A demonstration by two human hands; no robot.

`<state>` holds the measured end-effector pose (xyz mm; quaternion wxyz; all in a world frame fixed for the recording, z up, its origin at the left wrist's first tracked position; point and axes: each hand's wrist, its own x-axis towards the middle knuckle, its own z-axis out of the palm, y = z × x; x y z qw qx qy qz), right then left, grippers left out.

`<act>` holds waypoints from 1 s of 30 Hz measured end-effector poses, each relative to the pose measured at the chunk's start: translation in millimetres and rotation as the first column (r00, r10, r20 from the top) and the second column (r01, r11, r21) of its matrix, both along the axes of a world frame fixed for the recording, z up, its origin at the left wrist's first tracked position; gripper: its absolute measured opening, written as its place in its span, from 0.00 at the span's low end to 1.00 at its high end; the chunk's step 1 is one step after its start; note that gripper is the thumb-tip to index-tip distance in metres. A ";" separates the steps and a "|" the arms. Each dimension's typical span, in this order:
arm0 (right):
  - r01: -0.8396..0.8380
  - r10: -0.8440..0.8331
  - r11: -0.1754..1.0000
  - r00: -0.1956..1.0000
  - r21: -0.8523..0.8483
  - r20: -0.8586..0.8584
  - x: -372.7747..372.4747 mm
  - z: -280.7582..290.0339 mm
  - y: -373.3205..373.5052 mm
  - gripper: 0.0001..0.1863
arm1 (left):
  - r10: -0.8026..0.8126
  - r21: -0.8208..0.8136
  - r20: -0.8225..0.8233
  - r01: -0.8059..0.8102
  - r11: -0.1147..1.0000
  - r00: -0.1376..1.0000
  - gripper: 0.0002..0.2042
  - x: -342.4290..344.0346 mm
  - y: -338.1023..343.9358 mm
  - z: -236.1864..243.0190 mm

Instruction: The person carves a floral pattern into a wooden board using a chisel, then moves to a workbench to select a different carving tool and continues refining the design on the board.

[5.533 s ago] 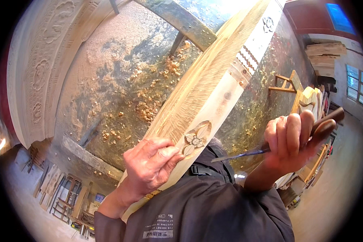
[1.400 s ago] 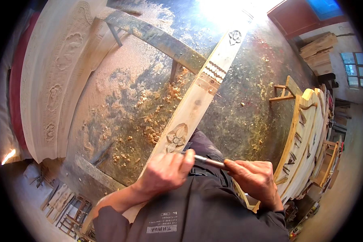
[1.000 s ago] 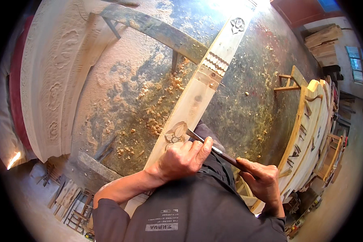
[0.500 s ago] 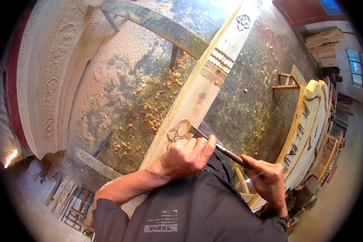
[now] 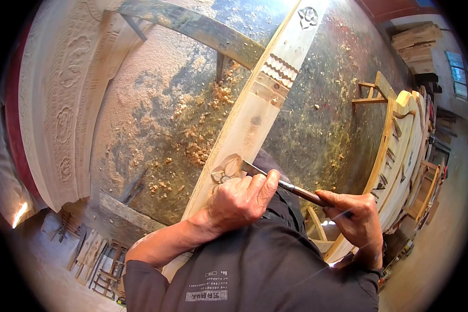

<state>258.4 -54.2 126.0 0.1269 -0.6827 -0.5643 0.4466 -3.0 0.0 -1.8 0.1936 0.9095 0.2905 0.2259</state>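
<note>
Hands (image 5: 241, 200) on chisel (image 5: 286, 184) — carved plank (image 5: 244, 125)

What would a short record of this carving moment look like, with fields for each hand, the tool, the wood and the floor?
Left hand: left hand rests on the plank, fingers steadying the chisel's blade
Right hand: right hand grips the chisel's handle end
Tool: chisel, tip at the flower carving
Wood: long pale plank, slanting up and away
Floor: wood shavings scattered left of the plank

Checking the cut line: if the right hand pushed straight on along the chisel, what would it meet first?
Probably the left hand, which rests on the chisel ahead of the right hand; beyond lies the carved flower on the plank.
</note>
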 end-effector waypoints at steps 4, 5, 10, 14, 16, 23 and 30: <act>0.002 -0.005 0.998 0.999 -0.063 -0.048 8.0 -0.2 12.2 0.22 | 0.010 -0.007 -0.021 -0.010 1.000 1.000 0.21 0.9 -0.1 0.9; -0.006 0.001 0.996 0.998 -0.092 -0.060 10.7 -1.5 16.1 0.22 | 0.015 -0.010 -0.030 -0.015 1.000 0.999 0.22 1.1 -0.1 1.1; -0.037 0.012 0.973 0.994 -0.226 -0.108 25.7 -4.8 36.7 0.23 | 0.024 -0.001 -0.048 -0.024 1.000 0.999 0.23 2.6 0.3 -0.2; -0.067 0.031 0.964 0.990 -0.256 -0.140 33.2 -9.5 51.6 0.22 | 0.028 0.017 -0.079 -0.027 0.999 0.996 0.24 3.7 0.7 -0.1; -0.093 0.049 0.962 0.984 -0.259 -0.171 38.0 -13.6 60.5 0.21 | 0.030 0.015 -0.087 -0.029 0.999 0.996 0.24 3.7 1.3 0.1; -0.234 0.173 0.925 0.960 -0.298 -0.218 53.7 -30.2 89.4 0.20 | 0.046 0.008 -0.110 -0.045 0.999 0.993 0.26 5.6 2.2 -0.7; -0.317 0.251 0.910 0.934 -0.265 -0.254 65.0 -52.5 112.5 0.20 | 0.051 0.012 -0.138 -0.050 0.999 0.989 0.28 6.9 2.1 -4.0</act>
